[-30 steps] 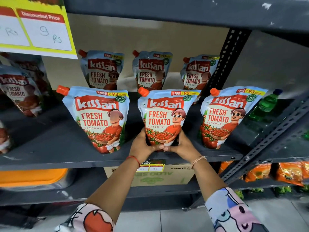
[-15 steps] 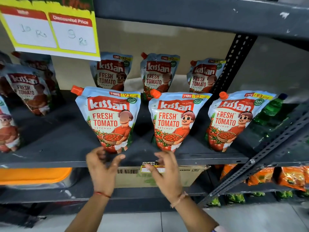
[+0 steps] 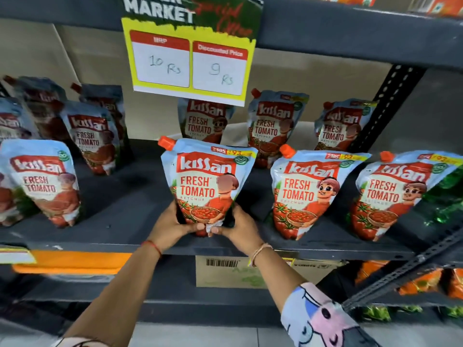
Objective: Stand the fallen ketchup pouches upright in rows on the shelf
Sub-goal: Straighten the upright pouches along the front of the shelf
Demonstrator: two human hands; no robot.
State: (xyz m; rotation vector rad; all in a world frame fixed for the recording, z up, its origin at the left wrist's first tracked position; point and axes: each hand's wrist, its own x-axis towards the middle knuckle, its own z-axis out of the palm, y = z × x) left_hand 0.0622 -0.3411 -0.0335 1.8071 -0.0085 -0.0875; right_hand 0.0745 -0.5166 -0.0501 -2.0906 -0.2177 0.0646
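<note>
Light-blue ketchup pouches with orange caps stand on a dark grey shelf (image 3: 120, 211). Both my hands grip the base of one front-row ketchup pouch (image 3: 208, 181), which stands upright near the shelf's front edge: my left hand (image 3: 172, 221) holds its lower left side and my right hand (image 3: 238, 227) its lower right. Two more front pouches, the middle one (image 3: 308, 191) and the right one (image 3: 393, 194), stand to its right. Three back-row pouches (image 3: 273, 126) stand behind. Several blurred pouches (image 3: 45, 181) stand at the left.
A yellow price sign (image 3: 190, 63) hangs from the shelf above, covering the top of one back pouch. A perforated upright post (image 3: 385, 101) bounds the bay at the right, with green bottles (image 3: 446, 196) beyond. A cardboard box (image 3: 230, 274) and orange packets (image 3: 421, 281) sit on the lower shelf.
My hands let go of the middle front pouch, dropped away from the shelf, then closed on the base of the pouch to its left. The view shifted left.
</note>
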